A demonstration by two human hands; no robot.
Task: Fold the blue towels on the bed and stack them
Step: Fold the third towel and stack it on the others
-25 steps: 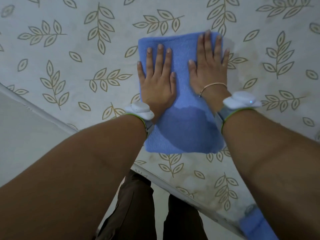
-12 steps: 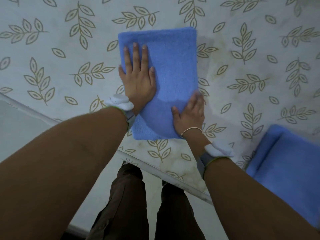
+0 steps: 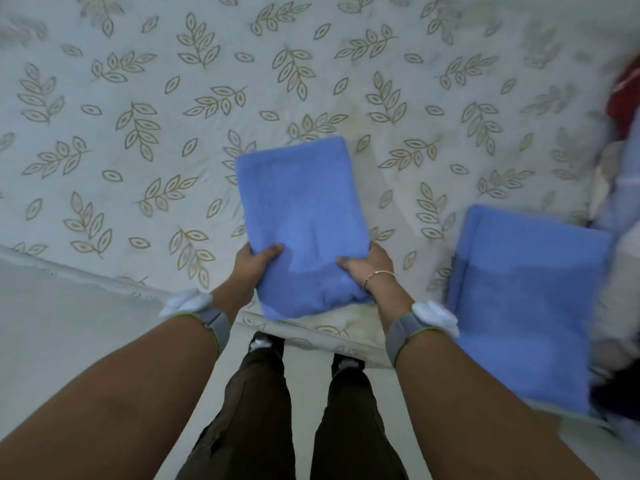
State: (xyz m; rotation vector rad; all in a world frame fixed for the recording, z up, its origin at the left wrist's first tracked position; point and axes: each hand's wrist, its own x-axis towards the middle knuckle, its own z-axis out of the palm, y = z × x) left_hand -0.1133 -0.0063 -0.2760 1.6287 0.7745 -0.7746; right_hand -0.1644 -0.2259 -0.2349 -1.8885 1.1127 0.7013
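Near the bed (image 3: 145, 98) edge your left hand (image 3: 252, 268) and right hand (image 3: 369, 268) grip the folded towel (image 3: 304, 216); holding only its near end, the layers might droop open before reaching the stack (image 3: 526, 299).

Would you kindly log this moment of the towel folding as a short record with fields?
surface: bed with a leaf-print cover
held item: folded blue towel, gripped at its near end, one hand at each side
left hand: thumb on top of the towel, fingers under it
right hand: thumb on top, fingers under the towel's right edge
second item: another blue towel, folded flat, lying to the right, apart from the held one
stacking: not yet done
right edge: red and pale items, too blurred to identify
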